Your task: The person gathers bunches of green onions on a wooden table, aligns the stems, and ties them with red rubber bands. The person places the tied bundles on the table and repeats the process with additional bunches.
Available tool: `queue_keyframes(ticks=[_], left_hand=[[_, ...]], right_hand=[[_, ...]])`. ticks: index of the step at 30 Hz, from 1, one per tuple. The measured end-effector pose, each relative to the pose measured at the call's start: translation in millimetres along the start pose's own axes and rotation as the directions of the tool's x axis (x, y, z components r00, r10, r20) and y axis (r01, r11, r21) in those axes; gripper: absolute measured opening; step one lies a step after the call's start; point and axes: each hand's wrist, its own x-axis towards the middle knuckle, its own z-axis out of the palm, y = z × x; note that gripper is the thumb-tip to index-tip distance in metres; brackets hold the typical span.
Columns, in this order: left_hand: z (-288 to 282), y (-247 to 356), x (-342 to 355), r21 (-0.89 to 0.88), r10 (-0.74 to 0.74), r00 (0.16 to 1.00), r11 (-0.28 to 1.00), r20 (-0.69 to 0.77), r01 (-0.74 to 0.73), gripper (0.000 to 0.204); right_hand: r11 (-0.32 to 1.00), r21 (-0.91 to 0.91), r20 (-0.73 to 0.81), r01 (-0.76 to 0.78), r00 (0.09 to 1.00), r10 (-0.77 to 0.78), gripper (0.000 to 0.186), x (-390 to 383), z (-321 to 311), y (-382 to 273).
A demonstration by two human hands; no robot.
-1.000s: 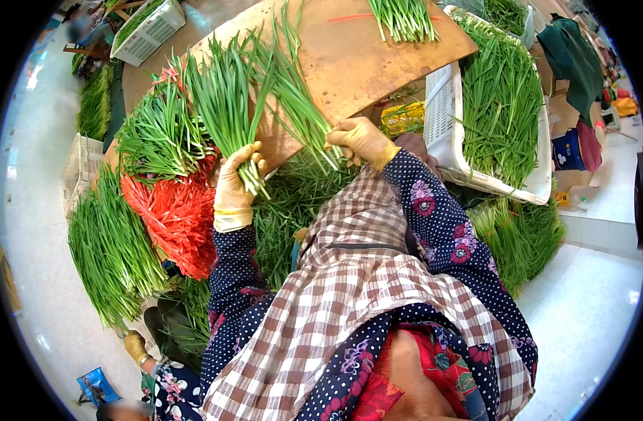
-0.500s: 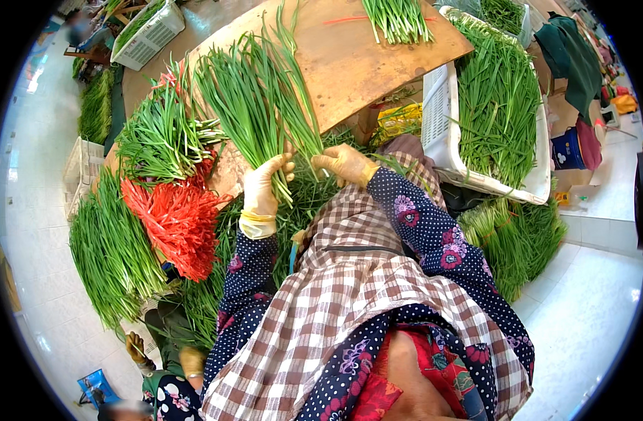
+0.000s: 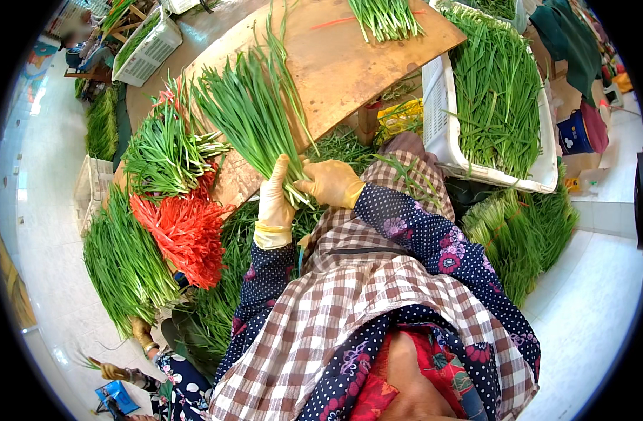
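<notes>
My left hand, in a pale yellow rubber glove, is closed round the lower stems of a bunch of garlic chives. The long green leaves fan away over the wooden board, and the pale stem ends stick out below my grip. Gloved the same way, my right hand is pressed against those stem ends from the right, its fingers drawn together on the garlic chives; the fingertips are partly hidden. A few longer strands trail along the bunch's right side.
Red ties and a chive pile lie left of the board. A white crate full of chives stands right. Another chive bunch rests at the board's far edge. A co-worker's gloved hand is at lower left.
My right hand has moved left to meet my left hand, bringing its few strands against the bunch. At lower left, the co-worker's hands have moved, one now holding a few strands.
</notes>
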Motion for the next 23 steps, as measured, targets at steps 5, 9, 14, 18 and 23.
queue_keyframes(ticks=[5,9,14,18,23], left_hand=[[-20,0,16,-0.073,-0.077,0.997,0.994,0.007,0.077,0.019],[-20,8,18,-0.2,-0.072,0.997,0.977,-0.013,0.068,0.017],[-20,11,20,-0.236,-0.07,0.998,0.969,0.008,0.07,0.013],[-17,13,17,-0.217,-0.074,0.997,0.973,0.03,0.079,0.015],[-12,6,23,-0.319,-0.042,0.99,0.944,0.131,0.082,0.026]], right_hand=[[0.931,0.341,0.191,-0.126,0.98,0.062,0.049,-2,-34,-3],[0.916,0.23,-0.098,-0.33,0.928,0.359,0.05,2,-26,33],[0.718,0.57,0.137,-0.399,0.908,0.396,0.036,15,-8,38],[0.586,0.743,0.174,-0.324,0.939,0.298,0.03,5,-10,28],[0.748,0.521,0.308,-0.411,0.908,0.284,0.033,-4,-20,22]])
